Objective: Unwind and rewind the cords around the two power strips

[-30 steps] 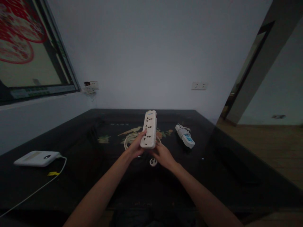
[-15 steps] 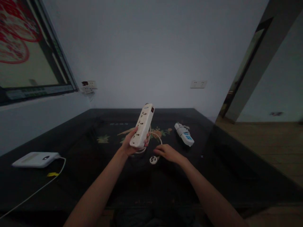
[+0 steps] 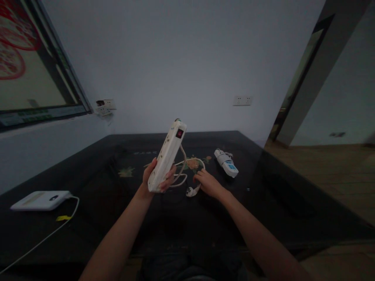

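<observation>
A white power strip [image 3: 166,158] is tilted up over the table, its side with a dark red switch turned toward me. My left hand [image 3: 149,180] is wrapped round its lower end. Its pale cord [image 3: 183,164] hangs from the top end and loops down behind the strip. Close to the plug, my right hand [image 3: 208,182] pinches the cord between thumb and fingers. The round white plug [image 3: 191,191] dangles just left of that hand, its pins facing left.
A second power strip [image 3: 226,162], its grey cord wound round it, lies on the dark table [image 3: 263,226] at right. At left are a white power bank [image 3: 41,200] with a cable and a yellow scrap [image 3: 63,218]. Wall sockets [image 3: 242,100] are at the back.
My left hand has moved the power strip left and rolled it so its switch side shows more. My right hand has shifted slightly right, and the plug has turned sideways.
</observation>
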{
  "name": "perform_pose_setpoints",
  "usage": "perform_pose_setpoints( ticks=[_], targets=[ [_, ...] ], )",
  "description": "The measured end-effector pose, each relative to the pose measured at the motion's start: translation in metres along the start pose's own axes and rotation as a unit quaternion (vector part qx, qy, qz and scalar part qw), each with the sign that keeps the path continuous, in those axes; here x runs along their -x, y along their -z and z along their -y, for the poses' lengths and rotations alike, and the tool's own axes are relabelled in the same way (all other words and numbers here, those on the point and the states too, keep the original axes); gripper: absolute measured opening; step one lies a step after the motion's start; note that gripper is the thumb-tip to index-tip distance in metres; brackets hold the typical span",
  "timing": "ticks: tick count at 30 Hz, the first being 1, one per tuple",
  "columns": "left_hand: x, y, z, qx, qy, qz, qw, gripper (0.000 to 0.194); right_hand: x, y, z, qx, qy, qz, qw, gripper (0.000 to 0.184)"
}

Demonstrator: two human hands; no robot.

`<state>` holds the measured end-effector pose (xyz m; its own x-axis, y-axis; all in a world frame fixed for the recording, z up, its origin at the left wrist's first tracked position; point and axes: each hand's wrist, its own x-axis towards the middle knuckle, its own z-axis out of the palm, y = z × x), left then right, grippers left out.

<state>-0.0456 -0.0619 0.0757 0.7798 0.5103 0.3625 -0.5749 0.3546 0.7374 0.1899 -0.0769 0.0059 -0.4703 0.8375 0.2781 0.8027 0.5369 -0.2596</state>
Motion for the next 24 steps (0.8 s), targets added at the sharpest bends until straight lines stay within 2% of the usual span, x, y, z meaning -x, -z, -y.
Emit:
perform_pose_setpoints(
  ticks=[2, 5, 10, 14, 17, 20, 24],
  targets=[
    [0.0, 0.0, 0.001, 0.002, 0.003, 0.01, 1.0, 0.045, -0.002, 0.0, 0.004, 0.007, 0.003, -0.023, 1.0, 0.03],
    [-0.001, -0.003, 0.002, 0.002, 0.01, 0.015, 1.0, 0.043, -0.006, -0.002, 0.013, 0.024, 0.038, -0.047, 0.998, 0.041],
    [-0.003, -0.006, 0.005, 0.008, 0.04, 0.025, 0.999, 0.043, -0.011, -0.014, 0.026, 0.062, 0.088, -0.038, 0.993, 0.053],
    [-0.003, -0.004, 0.004, 0.003, 0.05, 0.032, 0.998, 0.046, -0.013, -0.02, 0.025, 0.042, 0.077, -0.044, 0.995, 0.022],
    [-0.002, 0.0, 0.002, -0.005, 0.058, 0.027, 0.998, 0.046, -0.012, -0.011, 0.014, 0.03, 0.06, -0.074, 0.995, 0.017],
    [0.0, 0.008, 0.0, -0.024, 0.09, 0.01, 0.996, 0.046, -0.006, 0.009, -0.004, -0.018, 0.038, -0.137, 0.99, 0.02],
    [0.008, 0.025, 0.002, -0.067, 0.132, -0.018, 0.989, 0.049, 0.005, 0.038, -0.025, -0.152, 0.011, -0.282, 0.947, 0.014]
  ],
)
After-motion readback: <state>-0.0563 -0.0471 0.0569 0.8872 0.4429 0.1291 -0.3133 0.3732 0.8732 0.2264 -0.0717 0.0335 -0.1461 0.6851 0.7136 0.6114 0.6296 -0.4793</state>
